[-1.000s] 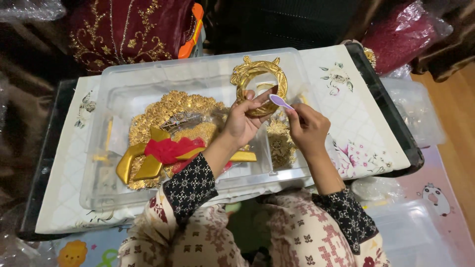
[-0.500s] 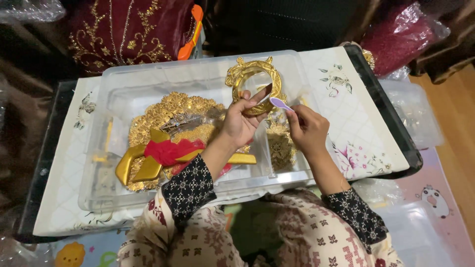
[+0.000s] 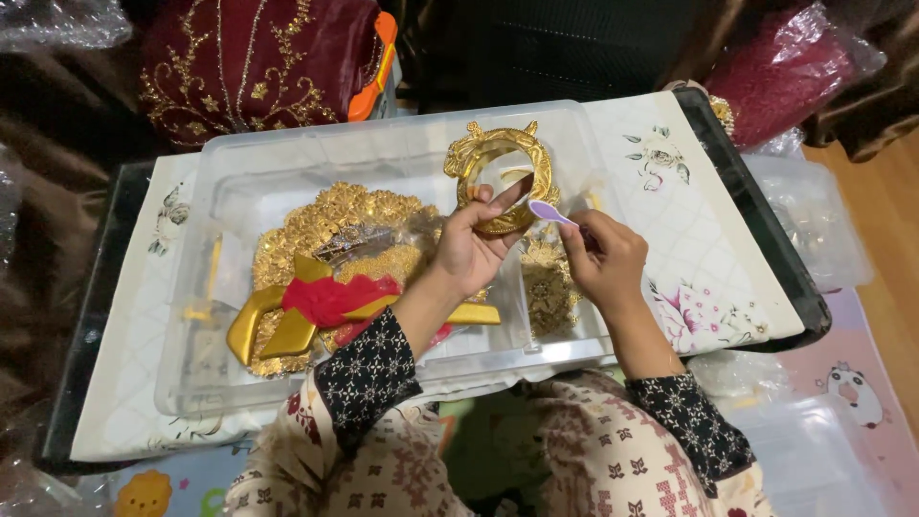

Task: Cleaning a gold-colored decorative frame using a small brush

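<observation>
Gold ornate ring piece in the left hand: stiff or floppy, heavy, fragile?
Probably stiff: the gold ring ornament keeps its round shape while the left hand pinches only its lower edge. Likely light, since fingertips alone hold it. Its thin pointed tips look breakable.

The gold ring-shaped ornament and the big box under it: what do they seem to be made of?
The gold ring ornament has a glossy, moulded gold relief; it could be painted plastic or metal, the picture cannot settle which. The box looks like clear, slightly cloudy plastic, since the cloth under it shows through its walls.
</observation>
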